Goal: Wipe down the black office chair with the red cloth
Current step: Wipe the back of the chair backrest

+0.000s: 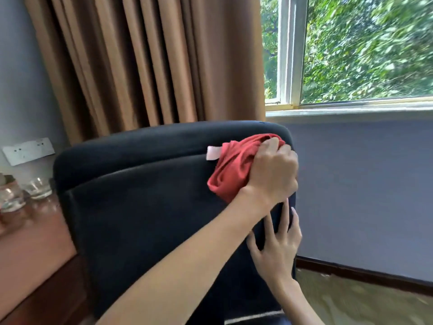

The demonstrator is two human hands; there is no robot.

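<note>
The black office chair [145, 219] fills the middle of the view, its backrest facing me. My left hand [271, 174] reaches across from the lower left and grips the bunched red cloth [234, 167], pressing it on the upper right corner of the backrest. A small white tag sticks out of the cloth's left side. Below it, my right hand [278, 247] rests on the backrest's right edge with its fingers straight and pointing up.
A brown wooden table [30, 249] stands left of the chair with glass cups [38, 187] on it. Brown curtains [140, 62] hang behind, with a window [351, 50] at the upper right. A blue-grey wall and floor lie to the right.
</note>
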